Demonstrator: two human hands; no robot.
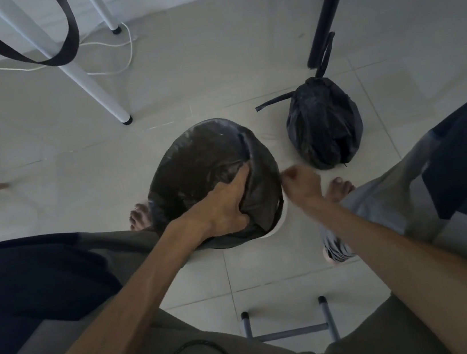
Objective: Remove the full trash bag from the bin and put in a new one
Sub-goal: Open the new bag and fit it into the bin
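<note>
Left hand (225, 205) at frame centre, fingers clamped on rim fold of new black plastic liner (194, 164), right hand (300, 182) just beside, fingers curled, pinching liner edge, round white bin (282, 221) upright w/ mouth facing up, full tied black trash bag (324, 125) on tile floor (212, 74) centre-right, knot pointing to top of frame.

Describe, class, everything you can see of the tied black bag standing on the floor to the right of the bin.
The full trash bag is black, thin, wrinkled plastic with a faint sheen, bulging into a rounded lump. Its neck is gathered and knotted at the top, with two strap-like tails: one pointing left, one rising toward a dark table leg. It sits upright on the pale tiled floor, apart from the bin and both hands; nothing but the floor touches it.
</note>
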